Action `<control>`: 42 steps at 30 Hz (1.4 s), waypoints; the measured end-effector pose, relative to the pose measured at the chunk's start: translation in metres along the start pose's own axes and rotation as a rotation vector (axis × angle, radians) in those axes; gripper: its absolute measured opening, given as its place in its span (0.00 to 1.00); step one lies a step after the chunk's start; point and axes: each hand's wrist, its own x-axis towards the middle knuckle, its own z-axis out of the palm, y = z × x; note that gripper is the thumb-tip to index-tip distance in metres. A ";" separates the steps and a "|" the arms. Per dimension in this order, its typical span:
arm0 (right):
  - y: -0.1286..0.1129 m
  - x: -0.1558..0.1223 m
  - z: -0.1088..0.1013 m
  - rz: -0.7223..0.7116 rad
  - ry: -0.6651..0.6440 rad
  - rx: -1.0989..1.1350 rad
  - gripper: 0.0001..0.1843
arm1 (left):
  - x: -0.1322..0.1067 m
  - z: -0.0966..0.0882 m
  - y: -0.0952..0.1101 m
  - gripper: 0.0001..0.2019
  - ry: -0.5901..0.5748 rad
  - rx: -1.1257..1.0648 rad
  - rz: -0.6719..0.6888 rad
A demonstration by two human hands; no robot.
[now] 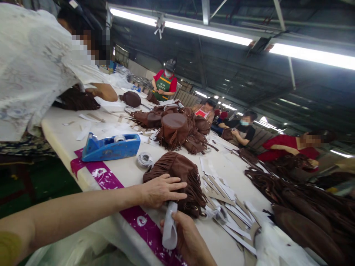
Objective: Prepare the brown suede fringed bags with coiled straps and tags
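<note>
A brown fringed bag (177, 170) lies on the table near its front edge. My left hand (163, 190) rests flat on this bag, fingers stretched out across its fringe. Just below it, my right hand (188, 236) grips a rolled white sheet (169, 229), thumb pressed on its side. The roll's upper end touches the bag beneath my left hand. What the sheet is made of I cannot tell for sure; it looks like paper or thin foam. Behind the bag sits a small coil of clear material (144, 159).
A blue tape dispenser (111, 147) stands on the purple strip (138, 221) along the table edge. Beyond is a heap of brown fringed bags (174, 129). Paper and cardboard strips (230, 207) lie to the right, beside more brown bags (305, 221). Several people work around the table.
</note>
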 end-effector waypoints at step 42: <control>-0.027 0.029 -0.104 -0.779 0.269 -0.956 0.19 | -0.039 0.008 -0.032 0.08 0.200 -0.449 -0.414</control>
